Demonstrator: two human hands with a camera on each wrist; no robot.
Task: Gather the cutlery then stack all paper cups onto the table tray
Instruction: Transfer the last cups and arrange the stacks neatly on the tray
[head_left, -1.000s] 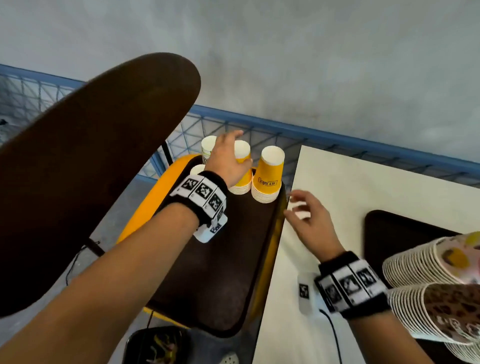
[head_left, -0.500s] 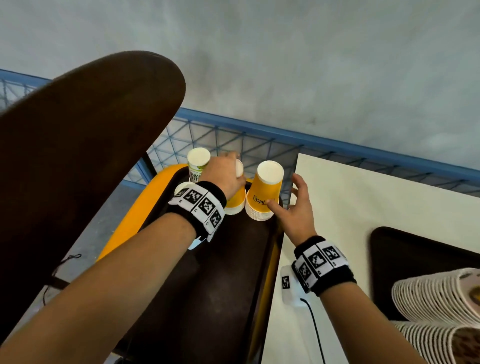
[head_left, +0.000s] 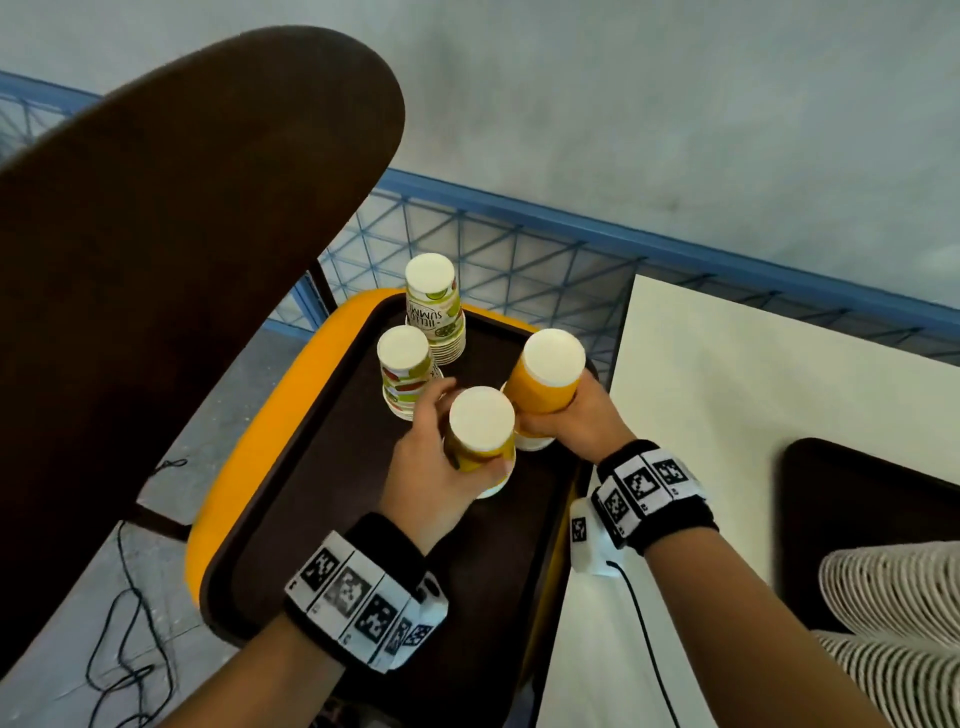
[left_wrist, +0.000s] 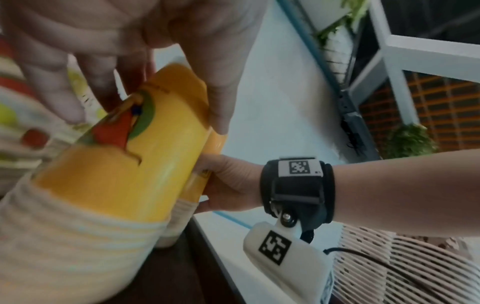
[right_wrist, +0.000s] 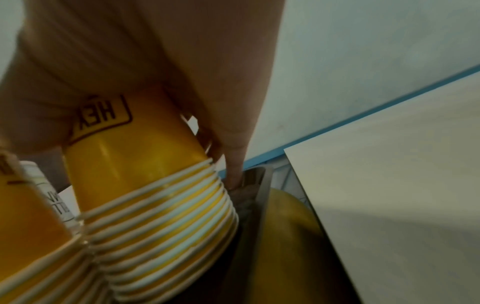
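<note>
Head view: fingers (head_left: 435, 396) and fingers (head_left: 535, 423) each wrap 1 cup stack.

Head looks down; wrist views crowd the hands (head_left: 519, 441).

Yellow-orange cup stack (head_left: 543, 382), white base, white-ringed rims; second yellow stack (head_left: 480, 439) at its 7 o'clock, red-green motif. Two white fruit-print stacks (head_left: 434, 306) toward 10 o'clock. Dark brown tray (head_left: 291, 519); yellow chair (head_left: 249, 457); cream table (head_left: 779, 389); blue railing (head_left: 571, 218).

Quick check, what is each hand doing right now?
Left hand: grips a stack of upturned yellow paper cups.
Right hand: grips another yellow paper cup stack.
</note>
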